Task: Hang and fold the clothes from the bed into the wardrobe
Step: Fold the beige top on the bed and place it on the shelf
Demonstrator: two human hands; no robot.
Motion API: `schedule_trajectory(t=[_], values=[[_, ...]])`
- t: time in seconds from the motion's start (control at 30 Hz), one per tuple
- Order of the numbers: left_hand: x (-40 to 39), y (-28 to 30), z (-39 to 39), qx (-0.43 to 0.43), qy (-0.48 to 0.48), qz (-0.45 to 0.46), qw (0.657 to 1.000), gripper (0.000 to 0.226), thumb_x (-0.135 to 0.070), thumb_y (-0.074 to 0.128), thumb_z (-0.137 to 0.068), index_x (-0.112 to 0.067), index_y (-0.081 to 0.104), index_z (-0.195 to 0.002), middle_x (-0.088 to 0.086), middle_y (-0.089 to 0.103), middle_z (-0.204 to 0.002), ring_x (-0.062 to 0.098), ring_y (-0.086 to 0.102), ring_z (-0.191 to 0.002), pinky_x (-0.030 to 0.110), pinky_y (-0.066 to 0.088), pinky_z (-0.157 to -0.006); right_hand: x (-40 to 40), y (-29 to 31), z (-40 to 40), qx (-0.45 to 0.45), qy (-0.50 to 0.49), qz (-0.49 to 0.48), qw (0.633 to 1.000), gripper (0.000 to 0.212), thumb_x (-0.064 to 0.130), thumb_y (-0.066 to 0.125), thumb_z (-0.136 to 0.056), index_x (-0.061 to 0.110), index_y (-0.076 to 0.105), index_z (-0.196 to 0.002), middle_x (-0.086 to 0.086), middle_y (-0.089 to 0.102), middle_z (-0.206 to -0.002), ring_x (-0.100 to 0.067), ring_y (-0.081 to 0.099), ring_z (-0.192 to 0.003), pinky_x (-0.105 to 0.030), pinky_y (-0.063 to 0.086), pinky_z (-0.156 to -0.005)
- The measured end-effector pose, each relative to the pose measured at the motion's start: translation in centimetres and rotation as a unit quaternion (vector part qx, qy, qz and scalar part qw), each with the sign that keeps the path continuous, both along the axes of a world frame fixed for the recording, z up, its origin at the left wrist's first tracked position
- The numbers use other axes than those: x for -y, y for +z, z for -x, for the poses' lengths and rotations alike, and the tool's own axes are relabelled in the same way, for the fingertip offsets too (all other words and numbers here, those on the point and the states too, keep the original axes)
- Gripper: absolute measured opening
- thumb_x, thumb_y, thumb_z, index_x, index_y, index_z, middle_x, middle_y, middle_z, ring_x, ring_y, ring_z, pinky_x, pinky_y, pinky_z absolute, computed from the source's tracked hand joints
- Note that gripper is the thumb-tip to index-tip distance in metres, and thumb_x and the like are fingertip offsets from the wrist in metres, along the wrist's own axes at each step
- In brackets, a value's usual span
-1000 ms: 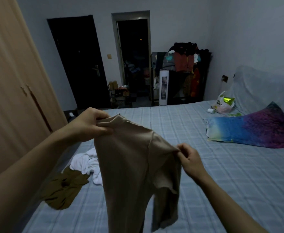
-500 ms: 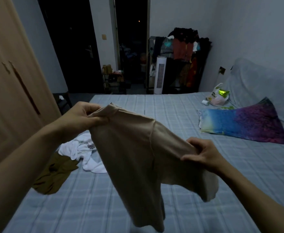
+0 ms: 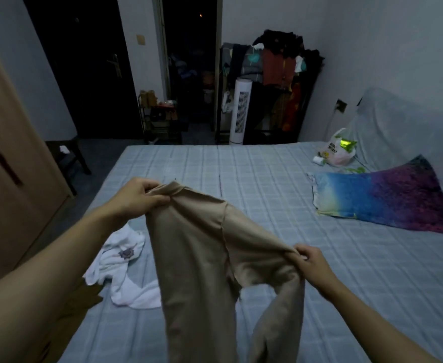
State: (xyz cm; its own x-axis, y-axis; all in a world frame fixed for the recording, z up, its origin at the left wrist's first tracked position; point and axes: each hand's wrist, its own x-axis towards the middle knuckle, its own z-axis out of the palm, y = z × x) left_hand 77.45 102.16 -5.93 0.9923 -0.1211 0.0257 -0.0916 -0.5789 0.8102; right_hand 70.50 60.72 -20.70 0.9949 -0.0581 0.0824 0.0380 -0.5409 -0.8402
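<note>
Beige top (image 3: 204, 258) pinched by left hand (image 3: 136, 197) and right hand (image 3: 309, 265), unfolded; white garment (image 3: 121, 268) lower left awaits on bed (image 3: 267, 179).

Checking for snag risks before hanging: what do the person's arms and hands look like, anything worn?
Both forearms are bare as far as the frame shows, no sleeves in view. No watch, bracelet, ring or glove is visible on the left hand or the right hand. The dim light hides finer detail.
</note>
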Motion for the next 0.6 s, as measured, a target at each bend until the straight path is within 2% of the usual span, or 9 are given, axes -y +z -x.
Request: schedule_trajectory(t=[0.07, 0.13, 0.2, 0.27, 0.33, 0.4, 0.5, 0.6], values=[[-0.9, -0.7, -3.4, 0.019, 0.037, 0.02, 0.999, 0.017, -0.015, 0.072, -0.086, 0.001, 0.068, -0.084, 0.016, 0.061, -0.074, 0.018, 0.055, -0.074, 0.031, 0.041, -0.067, 0.0, 1.7, -3.7, 0.043, -0.001, 0.032, 0.999, 0.031, 0.012, 0.076, -0.082, 0.009, 0.057, -0.058, 0.004, 0.049, -0.052, -0.002, 0.044, -0.053, -0.019, 0.036, -0.052], [-1.4, -0.4, -5.9, 0.055, 0.06, 0.052, 0.995, 0.012, -0.01, 0.07, -0.087, -0.01, 0.067, -0.076, 0.003, 0.058, -0.069, 0.015, 0.053, -0.069, 0.026, 0.04, -0.061, 0.4, 4.1, -6.8, 0.092, 0.018, 0.116, 0.989, 0.037, 0.023, 0.085, -0.073, 0.008, 0.055, -0.057, -0.002, 0.047, -0.052, -0.004, 0.04, -0.052, -0.021, 0.033, -0.053], [-2.0, 0.2, -7.7, 0.114, 0.06, 0.078, 0.989, 0.019, -0.009, 0.069, -0.088, -0.019, 0.064, -0.072, -0.003, 0.057, -0.066, 0.011, 0.052, -0.066, 0.023, 0.04, -0.058, 1.1, 7.0, -9.4, 0.155, 0.057, 0.201, 0.966, 0.035, 0.032, 0.086, -0.067, 0.011, 0.059, -0.061, 0.001, 0.049, -0.055, -0.007, 0.042, -0.054, -0.018, 0.031, -0.053], [-2.7, 0.8, -8.8, 0.168, 0.048, 0.102, 0.979, 0.017, -0.012, 0.069, -0.089, -0.021, 0.066, -0.075, -0.01, 0.06, -0.066, 0.005, 0.054, -0.065, 0.019, 0.043, -0.058, 1.9, 9.5, -11.6, 0.206, 0.104, 0.267, 0.936, 0.024, 0.028, 0.081, -0.068, 0.011, 0.064, -0.069, 0.007, 0.05, -0.062, -0.005, 0.044, -0.06, -0.015, 0.032, -0.055], [-3.0, 1.2, -9.0, 0.21, 0.019, 0.096, 0.973, 0.013, -0.011, 0.068, -0.09, -0.021, 0.069, -0.082, -0.012, 0.065, -0.072, 0.002, 0.057, -0.069, 0.017, 0.046, -0.062, 2.5, 10.7, -13.2, 0.229, 0.115, 0.316, 0.913, 0.019, 0.013, 0.082, -0.066, 0.011, 0.065, -0.076, 0.005, 0.052, -0.071, -0.006, 0.046, -0.064, -0.02, 0.036, -0.059], [-3.0, 0.7, -8.3, 0.235, -0.018, 0.061, 0.97, 0.009, -0.01, 0.066, -0.088, -0.019, 0.069, -0.087, -0.007, 0.067, -0.079, 0.007, 0.059, -0.073, 0.025, 0.048, -0.065, 2.7, 10.1, -13.6, 0.22, 0.092, 0.338, 0.911, 0.027, 0.002, 0.086, -0.064, 0.011, 0.065, -0.079, 0.002, 0.052, -0.076, -0.014, 0.05, -0.066, -0.027, 0.039, -0.058], [-3.1, -2.1, -6.0, 0.251, -0.064, 0.012, 0.966, 0.017, -0.008, 0.057, -0.079, -0.016, 0.069, -0.088, -0.004, 0.065, -0.082, 0.014, 0.062, -0.075, 0.03, 0.047, -0.066, 2.7, 6.4, -12.2, 0.204, 0.09, 0.334, 0.916, 0.026, 0.005, 0.084, -0.069, 0.015, 0.063, -0.081, 0.003, 0.051, -0.079, -0.017, 0.052, -0.065, -0.031, 0.043, -0.056], [-3.1, -6.7, -2.1, 0.241, -0.124, -0.037, 0.962, 0.019, -0.014, 0.052, -0.077, -0.024, 0.065, -0.086, -0.013, 0.061, -0.084, 0.003, 0.06, -0.078, 0.02, 0.045, -0.069, 3.2, 0.3, -9.3, 0.159, 0.115, 0.345, 0.918, 0.025, 0.003, 0.079, -0.074, 0.017, 0.06, -0.08, 0.002, 0.053, -0.082, -0.02, 0.054, -0.066, -0.028, 0.043, -0.057]])
